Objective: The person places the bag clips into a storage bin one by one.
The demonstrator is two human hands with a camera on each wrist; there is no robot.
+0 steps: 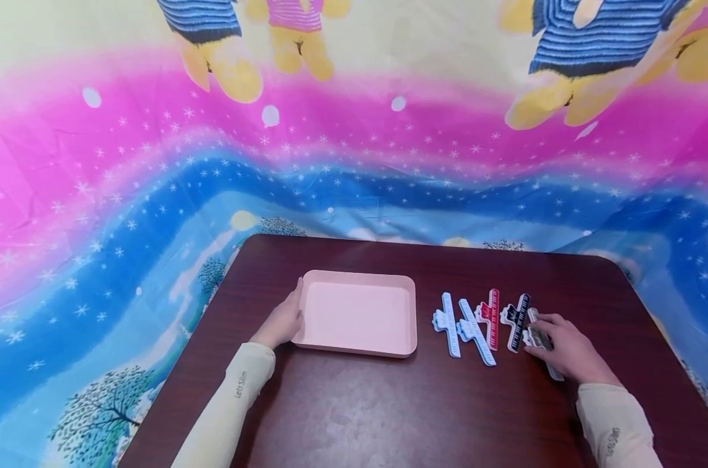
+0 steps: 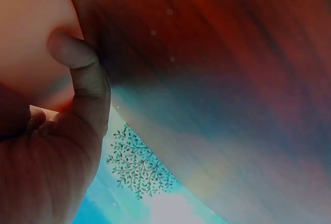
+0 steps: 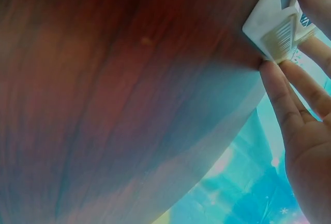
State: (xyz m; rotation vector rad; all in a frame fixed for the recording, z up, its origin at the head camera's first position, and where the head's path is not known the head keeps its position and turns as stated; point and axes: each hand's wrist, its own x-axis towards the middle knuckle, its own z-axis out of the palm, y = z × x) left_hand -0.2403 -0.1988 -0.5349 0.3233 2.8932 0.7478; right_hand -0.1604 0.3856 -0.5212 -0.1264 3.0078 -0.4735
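The right hand [image 1: 570, 351] pinches the white clip [image 3: 276, 27]; next, lift it. The left hand [image 1: 283, 322] rests open against the pink tray [image 1: 409, 344].

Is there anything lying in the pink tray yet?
No, in the head view the pink tray shows only its bare floor, and the clips lie in a row on the table to its right.
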